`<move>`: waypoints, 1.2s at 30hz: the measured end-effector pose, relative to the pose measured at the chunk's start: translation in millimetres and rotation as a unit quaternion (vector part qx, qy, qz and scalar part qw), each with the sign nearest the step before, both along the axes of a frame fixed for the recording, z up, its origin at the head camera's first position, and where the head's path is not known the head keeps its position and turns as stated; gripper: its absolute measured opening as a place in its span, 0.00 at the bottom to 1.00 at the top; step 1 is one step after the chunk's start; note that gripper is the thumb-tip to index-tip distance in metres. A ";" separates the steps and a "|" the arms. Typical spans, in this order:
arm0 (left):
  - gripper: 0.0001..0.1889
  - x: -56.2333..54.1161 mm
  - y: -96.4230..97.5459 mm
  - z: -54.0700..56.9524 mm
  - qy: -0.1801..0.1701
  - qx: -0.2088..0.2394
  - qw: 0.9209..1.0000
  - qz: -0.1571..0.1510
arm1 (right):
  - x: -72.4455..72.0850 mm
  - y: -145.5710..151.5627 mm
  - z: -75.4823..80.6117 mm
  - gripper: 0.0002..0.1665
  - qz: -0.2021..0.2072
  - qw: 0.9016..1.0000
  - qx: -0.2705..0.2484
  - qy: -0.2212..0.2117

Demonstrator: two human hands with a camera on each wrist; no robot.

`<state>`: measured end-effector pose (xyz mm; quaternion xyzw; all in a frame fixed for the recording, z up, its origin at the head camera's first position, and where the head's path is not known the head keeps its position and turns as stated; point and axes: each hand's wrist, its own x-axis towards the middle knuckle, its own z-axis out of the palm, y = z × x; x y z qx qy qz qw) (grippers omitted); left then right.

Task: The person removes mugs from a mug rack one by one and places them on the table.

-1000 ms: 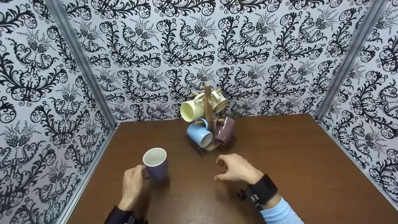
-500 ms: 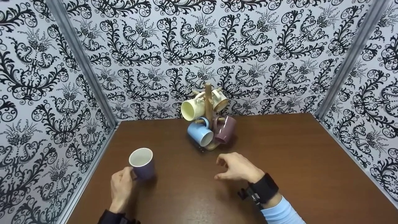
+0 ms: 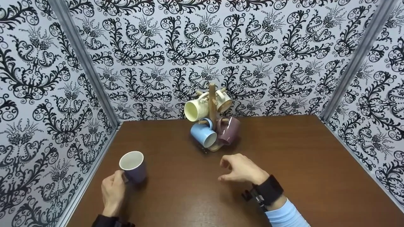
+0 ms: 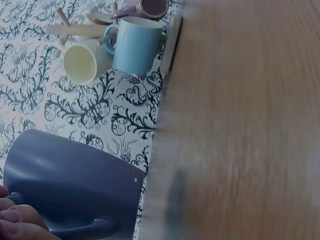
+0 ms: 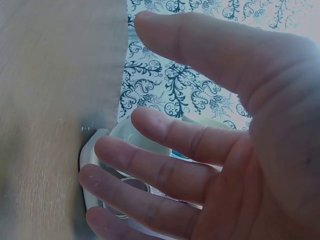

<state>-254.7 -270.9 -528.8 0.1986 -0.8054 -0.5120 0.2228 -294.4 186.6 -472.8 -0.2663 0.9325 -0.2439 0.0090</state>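
On the left side of the table, my left hand (image 3: 113,192) grips the handle of a purple mug (image 3: 136,172) with a white inside. The mug is upright, its mouth facing up, and its base is close over the tabletop. In the left wrist view the fingers (image 4: 20,217) curl round the handle of the mug (image 4: 75,175). My right hand (image 3: 242,169) is bare of any object, in front of the mug tree, its fingers loosely bent and thumb apart. The right wrist view shows the spread fingers (image 5: 165,172) partly covering the hanging mugs.
A wooden mug tree (image 3: 212,101) stands at the back centre. On it hang a cream mug (image 3: 196,110), a white mug (image 3: 223,102), a light blue mug (image 3: 203,135) and a mauve mug (image 3: 228,130). Patterned walls (image 3: 202,47) enclose the brown table (image 3: 300,157) at back and sides.
My left hand has carried the purple mug leftward across the table, away from the mug tree. The right hand has stayed in nearly the same place.
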 end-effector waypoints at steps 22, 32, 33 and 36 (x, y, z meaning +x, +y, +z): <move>0.34 5.0 -32.2 -9.0 -0.049 0.014 0.998 0.046 | 1.1 -0.8 -0.8 0.25 0.011 1.000 0.008 0.000; 0.34 7.9 -46.5 -12.9 -0.071 0.022 0.996 0.052 | 0.7 -2.1 -1.7 0.25 0.010 1.000 0.010 -0.015; 0.34 7.3 -47.4 -12.8 -0.070 0.022 0.996 0.052 | 1.0 -2.2 -1.3 0.25 0.009 1.000 0.010 -0.017; 0.34 5.2 -47.9 -11.9 -0.070 0.020 0.996 0.050 | 1.9 -1.7 -0.4 0.25 0.005 1.000 0.010 -0.019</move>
